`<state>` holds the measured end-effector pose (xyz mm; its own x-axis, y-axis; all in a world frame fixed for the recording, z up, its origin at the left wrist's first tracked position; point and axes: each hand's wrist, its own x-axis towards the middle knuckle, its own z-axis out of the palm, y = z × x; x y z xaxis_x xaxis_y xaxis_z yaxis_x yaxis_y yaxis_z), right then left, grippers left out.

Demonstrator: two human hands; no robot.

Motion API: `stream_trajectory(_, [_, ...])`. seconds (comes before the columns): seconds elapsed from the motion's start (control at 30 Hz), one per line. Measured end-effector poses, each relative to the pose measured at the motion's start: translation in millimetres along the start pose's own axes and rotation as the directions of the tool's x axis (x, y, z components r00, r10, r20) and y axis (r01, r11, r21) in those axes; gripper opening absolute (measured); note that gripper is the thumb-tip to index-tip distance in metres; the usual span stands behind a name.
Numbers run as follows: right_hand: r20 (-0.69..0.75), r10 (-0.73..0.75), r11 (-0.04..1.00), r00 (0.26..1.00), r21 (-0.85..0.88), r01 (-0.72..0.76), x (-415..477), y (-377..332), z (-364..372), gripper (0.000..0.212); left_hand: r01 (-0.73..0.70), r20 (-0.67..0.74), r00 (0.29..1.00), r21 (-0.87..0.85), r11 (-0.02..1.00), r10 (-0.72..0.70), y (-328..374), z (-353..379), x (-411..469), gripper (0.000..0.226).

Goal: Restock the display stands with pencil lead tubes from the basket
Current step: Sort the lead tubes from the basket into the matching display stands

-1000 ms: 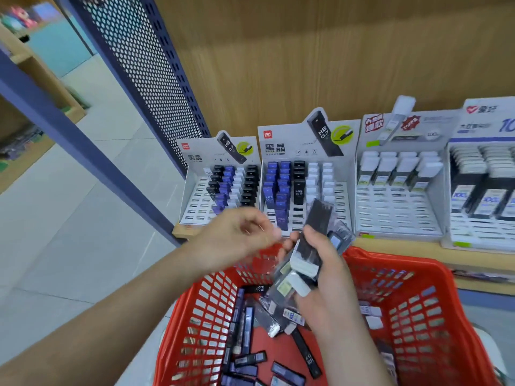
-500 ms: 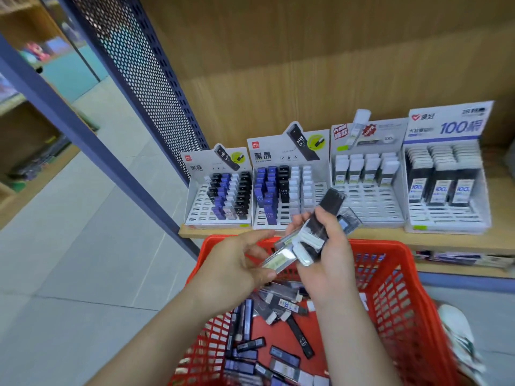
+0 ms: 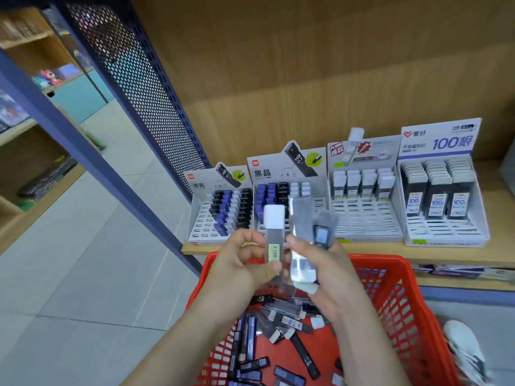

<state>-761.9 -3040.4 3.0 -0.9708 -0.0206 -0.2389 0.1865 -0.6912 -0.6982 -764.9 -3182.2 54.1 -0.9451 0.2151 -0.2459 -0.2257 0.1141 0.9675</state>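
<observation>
My left hand (image 3: pixel 239 263) pinches a clear pencil lead tube with a white cap (image 3: pixel 274 232), held upright above the red basket (image 3: pixel 395 291). My right hand (image 3: pixel 326 271) grips a bundle of several clear and dark lead tubes (image 3: pixel 303 240) right beside it. Loose black, blue and clear tubes (image 3: pixel 278 338) lie in the basket. Four white display stands sit on the wooden shelf (image 3: pixel 446 254): a small stand with black and blue tubes (image 3: pixel 220 207), a second one (image 3: pixel 287 190), a white-capped tube stand with many free slots (image 3: pixel 365 201), and a "100" stand (image 3: pixel 443 196).
A blue perforated metal panel (image 3: pixel 145 87) and slanted blue post (image 3: pixel 92 160) stand to the left of the shelf. Grey tiled floor (image 3: pixel 69 302) lies on the left, with wooden shelving (image 3: pixel 25 162) beyond. A white shoe (image 3: pixel 465 349) shows right of the basket.
My left hand has taken one white-capped tube out of the right hand's bundle and holds it upright. The view shifted left, bringing the "100" stand fully into sight.
</observation>
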Motion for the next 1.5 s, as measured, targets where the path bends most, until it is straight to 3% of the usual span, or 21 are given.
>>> stream_trajectory(0.13, [0.019,-0.018,0.998,1.000,-0.062,0.019,-2.2,-1.8,-5.8,0.024,-0.041,-0.054,0.997,0.264,0.964,0.058,-1.5,5.3,9.9,0.048])
stream_trajectory(0.27, [0.070,0.057,0.996,0.996,-0.067,-0.052,-4.5,-4.8,-13.6,0.027,-0.112,0.063,0.994,0.398,0.911,0.094,-0.2,11.5,15.2,0.084])
stream_trajectory(0.33, [0.054,0.090,0.996,0.994,-0.029,-0.089,-4.5,-1.7,-19.2,0.040,-0.141,0.132,0.987,0.452,0.881,0.090,2.2,13.6,18.6,0.091])
stream_trajectory(0.43, [0.030,0.164,0.969,0.986,0.185,-0.166,-2.4,5.7,-33.2,0.080,-0.111,0.274,0.962,0.346,0.932,0.013,13.7,16.3,27.0,0.067])
stream_trajectory(0.47, [0.057,0.188,0.945,0.981,0.261,-0.196,-2.7,6.7,-37.1,0.081,-0.098,0.304,0.953,0.298,0.949,0.003,18.3,17.1,32.4,0.054])
stream_trajectory(0.57, [0.193,0.225,0.875,0.955,0.391,-0.285,-5.3,7.7,-44.6,0.058,-0.174,0.342,0.938,0.313,0.934,0.060,26.8,22.1,52.6,0.027])
stream_trajectory(0.67, [0.284,0.228,0.793,0.931,0.500,-0.347,-1.5,7.6,-52.7,0.049,-0.200,0.359,0.929,0.300,0.933,0.084,28.2,33.7,69.6,0.021])
stream_trajectory(0.73, [0.209,0.218,0.783,0.953,0.545,-0.299,4.0,0.4,-56.1,0.043,-0.178,0.325,0.941,0.248,0.952,0.091,31.5,45.4,79.7,0.021])
stream_trajectory(0.8, [-0.061,0.222,0.849,0.973,0.503,-0.162,10.0,-8.4,-65.4,0.030,-0.179,0.227,0.965,0.203,0.963,0.131,37.8,58.5,93.4,0.018])
stream_trajectory(0.87, [-0.277,0.158,0.895,0.948,0.446,-0.019,11.0,-17.5,-80.6,0.023,-0.230,0.115,0.971,0.188,0.955,0.211,44.2,72.2,113.7,0.011])
stream_trajectory(0.97, [-0.417,0.102,0.903,0.903,0.419,0.091,6.1,-26.2,-104.9,0.021,-0.310,0.051,0.949,0.324,0.894,0.310,46.0,95.5,152.8,0.009])
stream_trajectory(1.07, [-0.470,0.073,0.902,0.880,0.408,0.142,3.8,-33.3,-118.1,0.021,-0.365,0.098,0.924,0.503,0.783,0.369,30.5,122.2,189.0,0.011])
stream_trajectory(1.2, [-0.474,0.033,0.901,0.880,0.395,0.178,7.6,-41.5,-124.9,0.029,-0.450,0.181,0.860,0.708,0.545,0.476,6.1,148.1,216.7,0.013])
stream_trajectory(1.4, [-0.492,0.039,0.878,0.870,0.433,0.206,14.1,-45.4,-128.0,0.028,-0.462,0.207,0.851,0.733,0.499,0.483,-0.4,166.9,233.2,0.021])
stream_trajectory(1.5, [-0.506,0.055,0.866,0.861,0.453,0.211,13.7,-45.1,-129.0,0.025,-0.489,0.275,0.837,0.762,0.424,0.472,2.3,169.3,235.2,0.020])
